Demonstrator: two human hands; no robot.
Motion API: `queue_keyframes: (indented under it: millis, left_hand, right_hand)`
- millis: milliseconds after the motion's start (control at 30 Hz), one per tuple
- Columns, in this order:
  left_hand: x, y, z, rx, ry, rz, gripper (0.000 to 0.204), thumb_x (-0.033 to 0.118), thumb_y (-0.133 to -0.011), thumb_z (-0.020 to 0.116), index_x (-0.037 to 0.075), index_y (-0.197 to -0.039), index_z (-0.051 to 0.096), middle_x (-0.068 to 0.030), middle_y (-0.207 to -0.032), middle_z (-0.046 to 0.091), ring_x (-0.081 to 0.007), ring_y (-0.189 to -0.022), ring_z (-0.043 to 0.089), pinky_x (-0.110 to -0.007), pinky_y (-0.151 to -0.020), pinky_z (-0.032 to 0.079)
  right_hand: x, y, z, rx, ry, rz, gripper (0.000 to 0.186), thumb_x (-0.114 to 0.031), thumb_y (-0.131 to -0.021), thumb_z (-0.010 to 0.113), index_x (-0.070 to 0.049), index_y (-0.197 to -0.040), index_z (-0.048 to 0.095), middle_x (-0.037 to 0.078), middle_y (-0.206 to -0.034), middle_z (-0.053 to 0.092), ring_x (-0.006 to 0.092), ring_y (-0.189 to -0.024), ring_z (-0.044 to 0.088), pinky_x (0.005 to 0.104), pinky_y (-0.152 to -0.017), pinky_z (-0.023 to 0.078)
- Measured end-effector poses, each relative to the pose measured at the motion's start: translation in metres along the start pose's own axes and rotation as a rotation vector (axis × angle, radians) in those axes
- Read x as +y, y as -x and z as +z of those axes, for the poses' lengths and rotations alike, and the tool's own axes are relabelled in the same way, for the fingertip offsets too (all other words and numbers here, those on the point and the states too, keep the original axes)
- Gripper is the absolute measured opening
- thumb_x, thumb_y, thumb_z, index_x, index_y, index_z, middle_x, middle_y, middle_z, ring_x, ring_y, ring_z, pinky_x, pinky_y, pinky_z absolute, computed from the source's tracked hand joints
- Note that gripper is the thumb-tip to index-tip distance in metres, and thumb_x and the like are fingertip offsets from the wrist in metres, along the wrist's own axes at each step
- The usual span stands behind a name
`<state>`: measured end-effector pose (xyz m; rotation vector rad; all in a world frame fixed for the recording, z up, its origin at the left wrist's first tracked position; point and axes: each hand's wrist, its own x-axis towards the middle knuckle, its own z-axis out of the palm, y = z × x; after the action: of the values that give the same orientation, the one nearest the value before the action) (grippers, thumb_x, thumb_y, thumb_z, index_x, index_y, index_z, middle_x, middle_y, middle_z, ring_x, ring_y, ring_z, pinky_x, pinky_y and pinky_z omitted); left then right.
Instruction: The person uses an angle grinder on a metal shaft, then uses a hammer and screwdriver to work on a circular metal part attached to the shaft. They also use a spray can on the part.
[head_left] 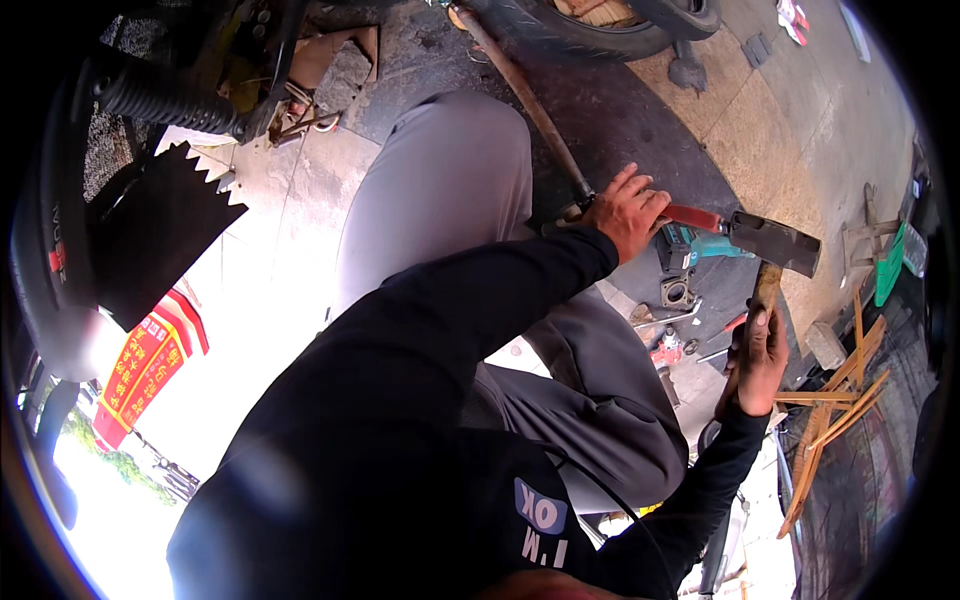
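My left hand (625, 212) is closed around a tool with a red handle (692, 217); its working end is hidden by the hand. A long, rusty metal rod (535, 105) slants down from the top, and its lower end is beside my left hand. My right hand (758, 360) is wrapped around the wooden handle of a hammer (775, 243). The hammer's dark metal head is at the outer end of the red handle; whether they touch I cannot tell. Below the red handle lies a teal power tool (690, 247) on the floor.
Tires (590, 35) lie at the top. A square metal part (677, 292) and several tools are near my knee. Broken wooden slats (825, 420) and a green dustpan-like piece (889, 265) are at right. A vehicle's coil spring (165, 97) juts in at left, near a stone block (343, 77).
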<state>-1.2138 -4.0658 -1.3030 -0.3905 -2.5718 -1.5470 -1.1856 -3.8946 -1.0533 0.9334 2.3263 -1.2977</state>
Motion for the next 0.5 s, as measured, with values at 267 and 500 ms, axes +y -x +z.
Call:
queue_keyframes:
  millis: [267,500]
  left_hand:
    - [0.002,0.001,0.001,0.038,0.007,-0.012,0.033,0.019,-0.085,0.076,0.006,-0.114,0.065,-0.011,-0.112,0.071,-0.0329,-0.119,0.062,-0.052,-0.118,0.035]
    - [-0.001,0.0,0.004,0.029,0.004,-0.03,0.033,0.021,-0.085,0.076,0.008,-0.114,0.065,-0.0108,-0.111,0.071,-0.0325,-0.119,0.062,-0.053,-0.118,0.035]
  right_hand:
    - [-0.06,0.009,-0.044,0.374,-0.038,-0.215,0.044,-0.038,-0.108,0.05,-0.003,-0.134,0.056,-0.001,-0.072,0.048,0.0064,-0.053,0.041,0.0214,-0.046,0.034]
    - [-0.02,-0.001,-0.004,-0.028,0.045,0.131,0.041,-0.042,-0.106,0.056,-0.004,-0.122,0.058,-0.001,-0.068,0.05,0.0073,-0.051,0.046,0.022,-0.043,0.035]
